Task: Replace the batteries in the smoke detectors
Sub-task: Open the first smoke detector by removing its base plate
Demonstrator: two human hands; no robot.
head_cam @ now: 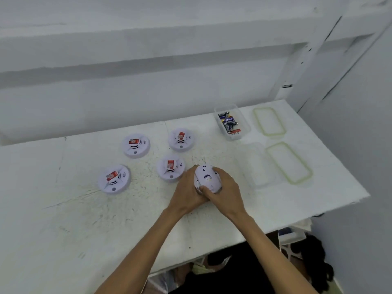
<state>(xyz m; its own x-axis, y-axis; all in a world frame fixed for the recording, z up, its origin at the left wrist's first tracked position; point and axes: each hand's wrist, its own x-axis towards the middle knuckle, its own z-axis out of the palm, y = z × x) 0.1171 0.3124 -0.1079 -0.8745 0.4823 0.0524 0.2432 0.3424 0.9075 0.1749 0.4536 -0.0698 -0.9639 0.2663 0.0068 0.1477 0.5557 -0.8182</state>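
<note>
Head view: a scuffed white table [84, 219] — four smoke detectors [170, 168] lie on it left of centre, each topped with red. Near the middle, left hand [186, 192] and right hand [227, 189] both curl around a fifth detector [206, 178], gripping it. Beyond, a clear tub [246, 129] holds batteries [228, 122].

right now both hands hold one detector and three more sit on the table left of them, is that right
Not quite. The head view shows four on the table, not three: back left detector, back right detector, front left detector, front right detector. The left hand and right hand do hold the fifth detector.
</note>
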